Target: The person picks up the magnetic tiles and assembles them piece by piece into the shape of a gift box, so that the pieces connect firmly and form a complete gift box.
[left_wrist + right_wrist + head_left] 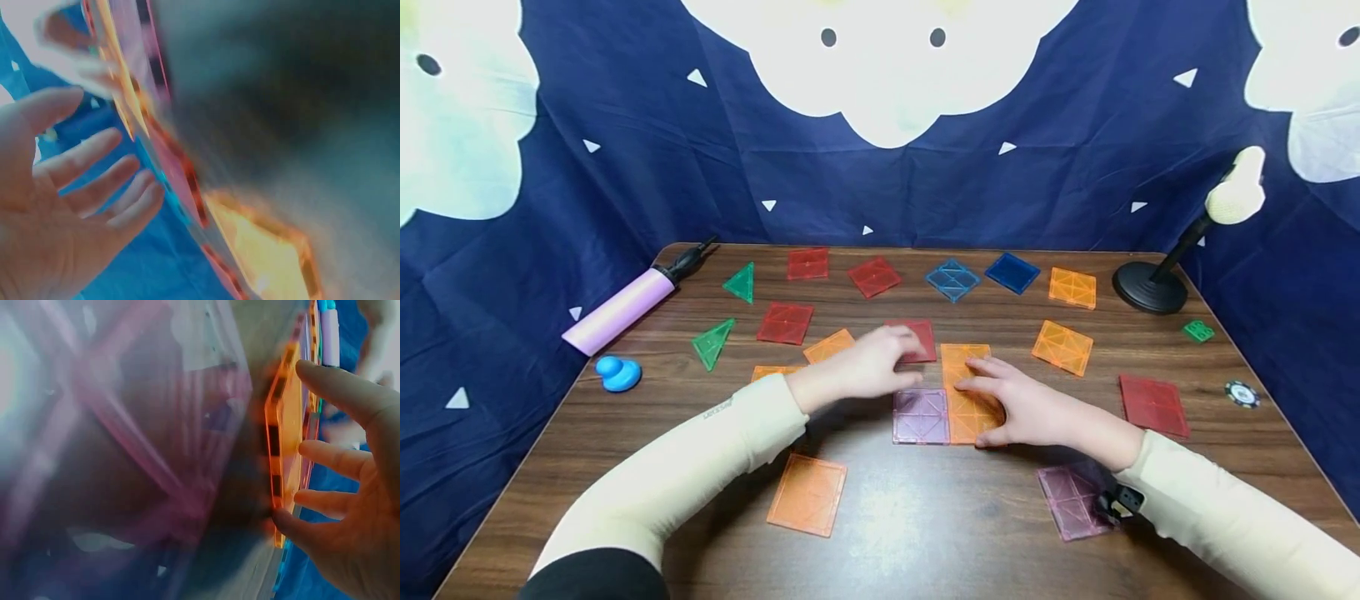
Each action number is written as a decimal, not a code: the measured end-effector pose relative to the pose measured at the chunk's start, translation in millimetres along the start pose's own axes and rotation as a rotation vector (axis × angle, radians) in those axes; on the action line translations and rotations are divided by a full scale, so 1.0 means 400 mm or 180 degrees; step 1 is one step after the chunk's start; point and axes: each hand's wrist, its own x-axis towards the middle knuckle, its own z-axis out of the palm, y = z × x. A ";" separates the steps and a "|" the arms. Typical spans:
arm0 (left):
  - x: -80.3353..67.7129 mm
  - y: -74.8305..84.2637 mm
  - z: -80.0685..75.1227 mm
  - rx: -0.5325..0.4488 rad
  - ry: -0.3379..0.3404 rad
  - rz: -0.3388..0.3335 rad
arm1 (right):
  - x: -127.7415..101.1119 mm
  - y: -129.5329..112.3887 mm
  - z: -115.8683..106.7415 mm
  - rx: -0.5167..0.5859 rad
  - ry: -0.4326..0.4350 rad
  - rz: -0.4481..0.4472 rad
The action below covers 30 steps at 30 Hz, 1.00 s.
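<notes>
A translucent lilac square tile (921,417) lies at the middle of the table, its right side against a column of orange tiles (964,385). My right hand (1030,408) is spread over this column, with fingertips on the orange surface and the thumb at the near edge; the right wrist view shows the fingers (331,503) fanned along the orange tile (289,425). My left hand (872,362) hovers just beyond the lilac tile, beside a red tile (922,340) that it partly covers. Its fingers (94,156) are loosely bent, with nothing between them.
Several tiles lie around: orange (808,495), purple (1075,500), red (1153,406), blue (1012,272) and green triangles (712,343). A lilac pump (625,308) and blue duck-like toy (618,373) stand left; a microphone stand (1150,287), green brick (1198,331) and chip (1242,394) right.
</notes>
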 end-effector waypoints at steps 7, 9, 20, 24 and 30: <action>0.038 -0.060 -0.013 0.0099 -0.0232 -0.0425 | 0.004 -0.009 0.016 -0.0036 0.0001 0.0020; 0.039 -0.064 -0.005 0.0194 -0.0355 -0.0405 | 0.005 -0.009 0.018 -0.0024 -0.0002 0.0032; 0.012 -0.025 0.019 0.0255 -0.0506 -0.0335 | -0.002 -0.011 0.015 -0.0002 0.0050 0.0092; 0.004 -0.005 0.020 0.0123 -0.0678 -0.0369 | -0.004 -0.013 0.015 0.0018 0.0062 0.0108; 0.000 0.010 0.022 0.0071 -0.0719 -0.0287 | -0.005 -0.016 0.016 0.0012 0.0092 0.0119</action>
